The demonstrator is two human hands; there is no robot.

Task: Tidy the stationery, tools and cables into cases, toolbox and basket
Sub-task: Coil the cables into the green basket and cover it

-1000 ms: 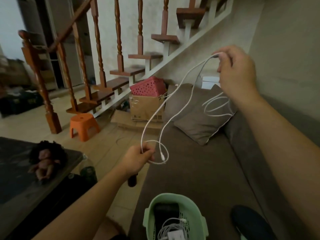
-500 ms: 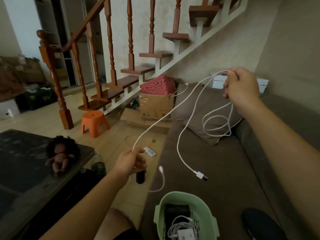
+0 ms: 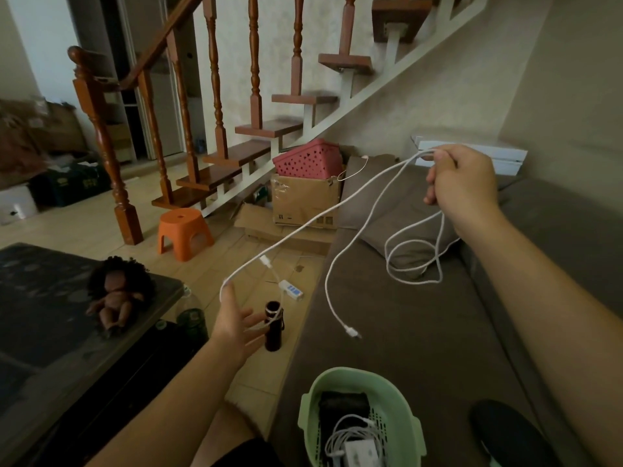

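Note:
A long white cable stretches between my two hands above the brown sofa. My right hand grips a bundle of its loops at upper right, and more loops hang below the fist. My left hand has its fingers spread, with the cable draped over the raised index fingertip. One plug end dangles over the sofa seat, and another end hangs near my left hand. A green basket stands on the sofa at the bottom, holding a white charger with cable and a dark item.
A dark cylindrical bottle and a white power strip lie on the floor. A dark table with a doll stands left. An orange stool, a cardboard box and a pink basket sit under the stairs. A black object lies at lower right.
My left hand has opened from pinching the cable to spread fingers and dropped lower. My right hand has come down with its loops. The free plug end swung over the sofa.

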